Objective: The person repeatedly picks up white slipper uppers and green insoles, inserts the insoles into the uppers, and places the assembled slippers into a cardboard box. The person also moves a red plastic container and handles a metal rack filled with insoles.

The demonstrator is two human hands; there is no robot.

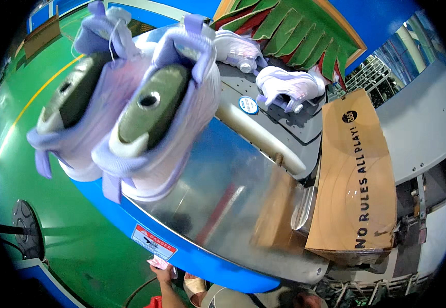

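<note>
Near the lower edge, my left hand (pixel 164 273) is closed on a small pink-and-white piece (pixel 158 262); its exact kind is too small to make out. A dim skin-toned shape (pixel 307 300) at the bottom edge may be my right hand, but no fingers show. Large and close at the upper left hang two pale pink and lavender sneakers, the left sneaker (pixel 125 79) and the right sneaker (pixel 192 115). Each has a grey-green last (pixel 158 100) inside, with a round metal hole. Neither hand visibly touches them.
Two similar sneakers (pixel 292 84) rest on a grey perforated surface (pixel 243 84) beneath green-and-red flaps (pixel 302 38). A cardboard box (pixel 348 179) stands at the right. A blue-edged metal machine cover (pixel 207 179) with a warning label (pixel 153 242) fills the middle. Left is green floor (pixel 89 231).
</note>
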